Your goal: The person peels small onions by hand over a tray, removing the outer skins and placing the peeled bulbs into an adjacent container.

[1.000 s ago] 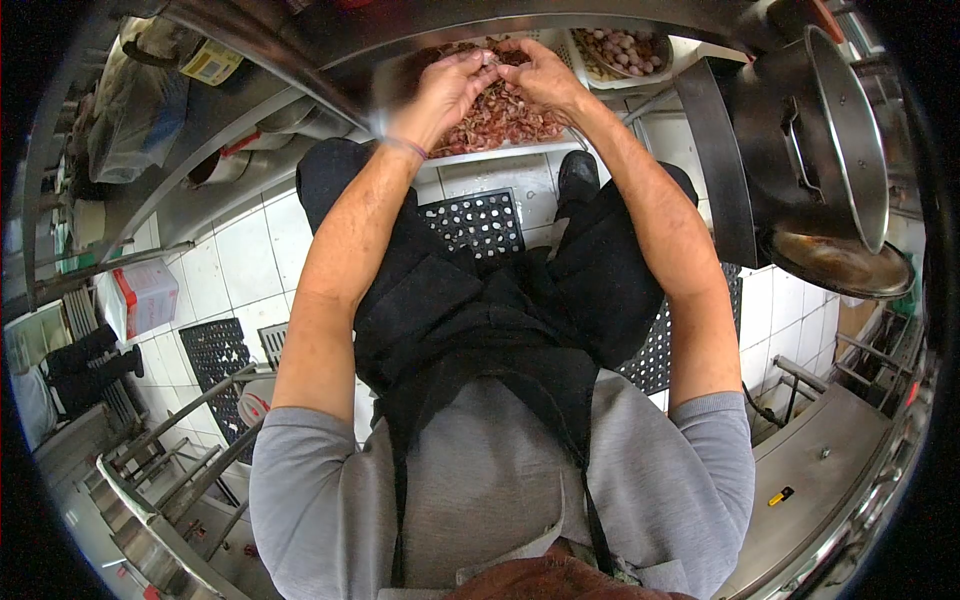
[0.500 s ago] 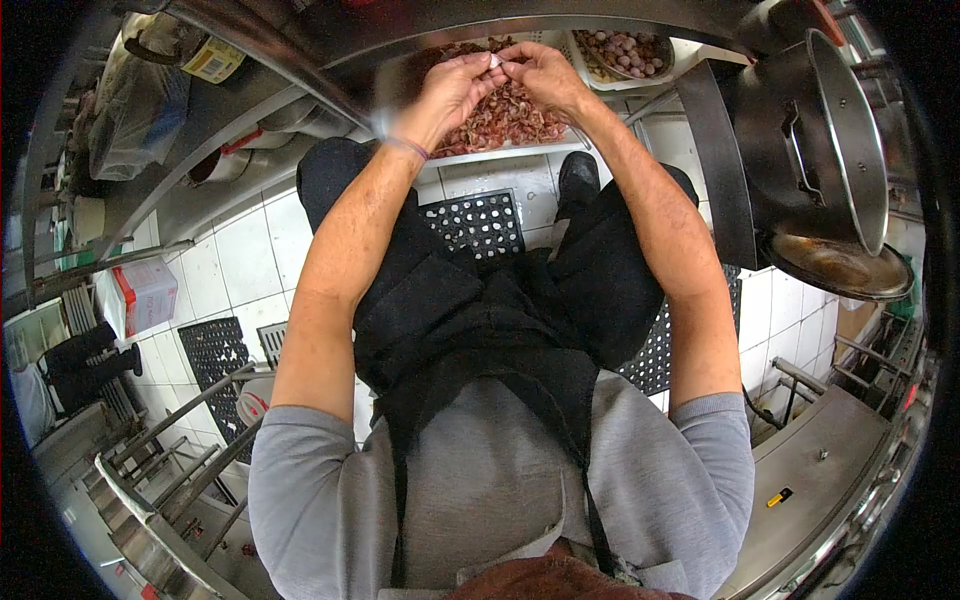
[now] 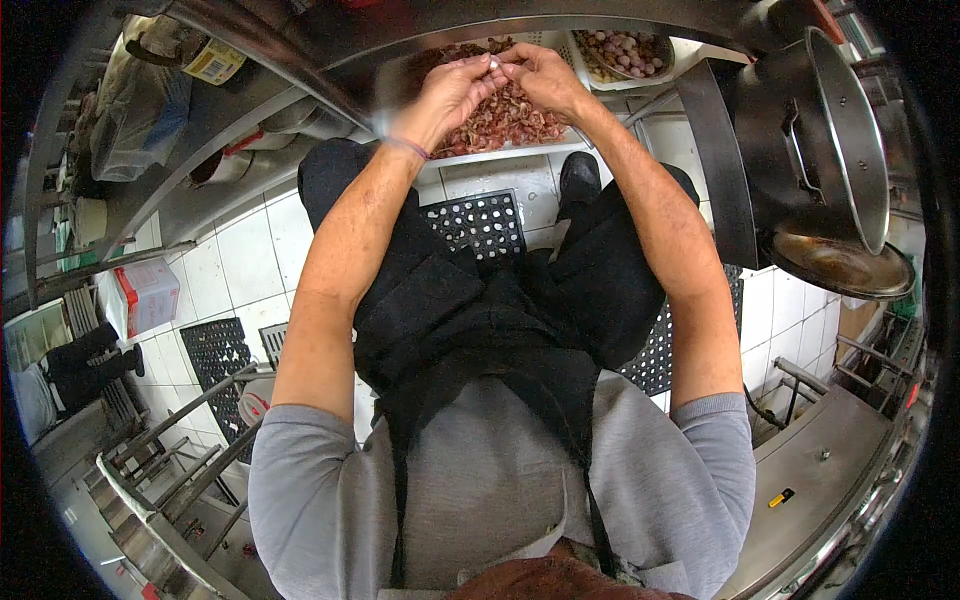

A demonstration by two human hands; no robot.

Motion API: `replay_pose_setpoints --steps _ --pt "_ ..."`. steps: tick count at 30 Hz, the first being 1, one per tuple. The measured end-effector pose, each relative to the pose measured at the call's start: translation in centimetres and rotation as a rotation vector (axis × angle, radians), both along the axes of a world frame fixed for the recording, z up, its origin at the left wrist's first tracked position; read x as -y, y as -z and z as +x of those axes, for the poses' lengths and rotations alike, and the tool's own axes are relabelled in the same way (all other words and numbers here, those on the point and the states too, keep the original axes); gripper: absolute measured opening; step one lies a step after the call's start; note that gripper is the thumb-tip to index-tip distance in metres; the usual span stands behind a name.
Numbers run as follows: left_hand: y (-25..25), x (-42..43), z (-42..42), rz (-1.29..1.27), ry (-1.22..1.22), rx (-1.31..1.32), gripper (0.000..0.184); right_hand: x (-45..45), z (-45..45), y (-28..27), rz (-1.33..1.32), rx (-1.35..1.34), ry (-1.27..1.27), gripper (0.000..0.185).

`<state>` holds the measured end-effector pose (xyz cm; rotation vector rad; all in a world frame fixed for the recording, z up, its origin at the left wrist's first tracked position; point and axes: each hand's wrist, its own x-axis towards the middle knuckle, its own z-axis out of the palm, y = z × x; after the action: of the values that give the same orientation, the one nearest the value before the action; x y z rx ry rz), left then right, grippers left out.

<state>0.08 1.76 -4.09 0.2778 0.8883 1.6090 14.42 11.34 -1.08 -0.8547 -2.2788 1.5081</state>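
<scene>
Over a white tray point(image 3: 480, 156) of reddish-brown papery skins point(image 3: 515, 120), my two hands meet fingertip to fingertip. My left hand point(image 3: 455, 95) is closed in a pinch on a small whitish shallot point(image 3: 494, 65). From the other side, the bent fingers of my right hand point(image 3: 543, 80) press on the same shallot, hiding most of it. To the right of the tray, a bowl point(image 3: 668, 68) holds several small pinkish-purple shallots point(image 3: 625, 50) and sits in a pale basket point(image 3: 597, 83).
A metal shelf edge point(image 3: 480, 32) runs just beyond my hands. A large metal pot point(image 3: 815, 150) and a stained round lid point(image 3: 850, 265) are at right. Perforated black mats point(image 3: 475, 222) lie on white tiles. At far left are a red-and-white box point(image 3: 142, 297) and another person's dark-clad legs point(image 3: 90, 365).
My hands stay almost in place, with a slight shift of the fingers around the shallot. The other person at far left has moved a little.
</scene>
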Motion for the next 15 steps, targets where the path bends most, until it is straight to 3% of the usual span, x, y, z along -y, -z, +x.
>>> replay_pose_setpoints --steps 1,7,15 --pt "0.1 0.0 -0.1 -0.006 0.005 -0.010 0.025 -0.1 0.1 0.0 0.019 0.010 -0.004 0.018" --pt "0.3 0.0 -0.3 -0.028 0.011 -0.064 0.022 -0.4 0.7 -1.6 -0.553 -0.027 0.010 0.019" --pt "-0.2 0.3 -0.3 0.043 0.061 -0.056 0.026 -0.4 0.8 -1.8 -0.689 -0.071 0.082 0.022"
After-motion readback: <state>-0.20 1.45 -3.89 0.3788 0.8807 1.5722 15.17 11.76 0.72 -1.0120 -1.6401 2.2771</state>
